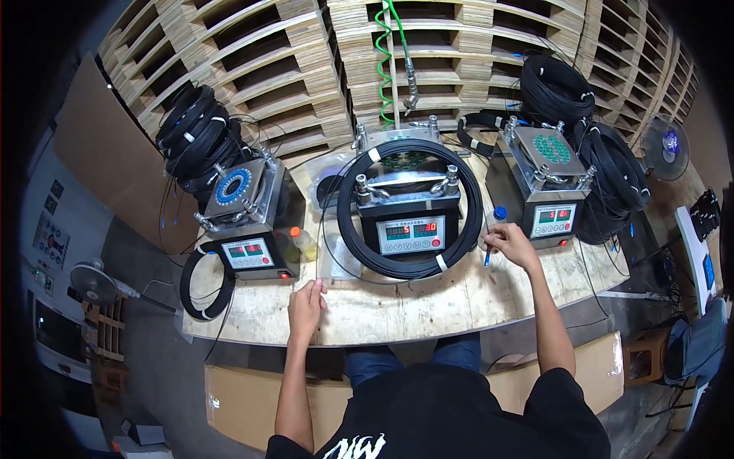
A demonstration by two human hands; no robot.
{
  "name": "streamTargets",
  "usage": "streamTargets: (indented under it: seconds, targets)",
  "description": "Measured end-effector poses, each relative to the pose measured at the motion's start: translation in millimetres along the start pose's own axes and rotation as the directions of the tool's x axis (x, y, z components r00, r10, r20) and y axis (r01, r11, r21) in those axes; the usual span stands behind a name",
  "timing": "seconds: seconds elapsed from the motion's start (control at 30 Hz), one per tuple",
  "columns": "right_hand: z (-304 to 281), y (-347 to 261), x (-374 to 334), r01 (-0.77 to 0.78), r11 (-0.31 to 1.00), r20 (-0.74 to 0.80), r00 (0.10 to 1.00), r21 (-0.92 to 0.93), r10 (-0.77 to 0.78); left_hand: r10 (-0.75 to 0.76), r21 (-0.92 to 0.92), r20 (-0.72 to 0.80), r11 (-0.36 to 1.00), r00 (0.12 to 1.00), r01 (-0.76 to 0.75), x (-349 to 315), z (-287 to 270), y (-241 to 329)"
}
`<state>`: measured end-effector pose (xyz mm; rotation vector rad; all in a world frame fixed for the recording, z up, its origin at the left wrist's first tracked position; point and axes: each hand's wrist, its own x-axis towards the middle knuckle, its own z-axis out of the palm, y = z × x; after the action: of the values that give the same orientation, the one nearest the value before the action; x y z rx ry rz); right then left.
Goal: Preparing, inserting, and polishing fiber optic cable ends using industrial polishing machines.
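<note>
A large coil of black cable (475,200), tied with white bands, stands looped around the front of the middle machine (413,233), which has a red digit display. Right of the coil, my right hand (512,245) is closed in a pinch on a thin cable end with a blue tip (487,260) that points down. My left hand (307,304) rests at the table's front left of the coil. Its fingers are curled together, and whatever they may hold is hidden. A blue-capped bottle (499,216) stands just behind my right hand.
Similar machines stand at left (248,251) and right (552,218). Stacked black cable coils (200,141) flank them, with more coils (556,88) at right. An orange-capped bottle (304,243) stands beside the left machine. A green air hose (384,65) hangs before wooden pallets (267,61).
</note>
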<state>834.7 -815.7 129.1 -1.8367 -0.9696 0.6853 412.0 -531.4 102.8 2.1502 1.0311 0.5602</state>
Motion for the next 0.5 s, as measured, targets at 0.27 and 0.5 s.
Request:
streamTargets:
  seconds: [0.27, 0.5]
  targets:
    - [-40, -68, 4, 0.016, 0.978, -0.043, 0.999, 0.207, -0.007, 0.026, -0.461, 0.014, 0.887, 1.000, -0.016, 67, -36, 32]
    - [-64, -112, 101, 0.138, 0.868, -0.044, 0.990, 0.476, -0.133, 0.229, -0.731, -0.039, 0.657, 0.973, -0.184, 206, -57, 113]
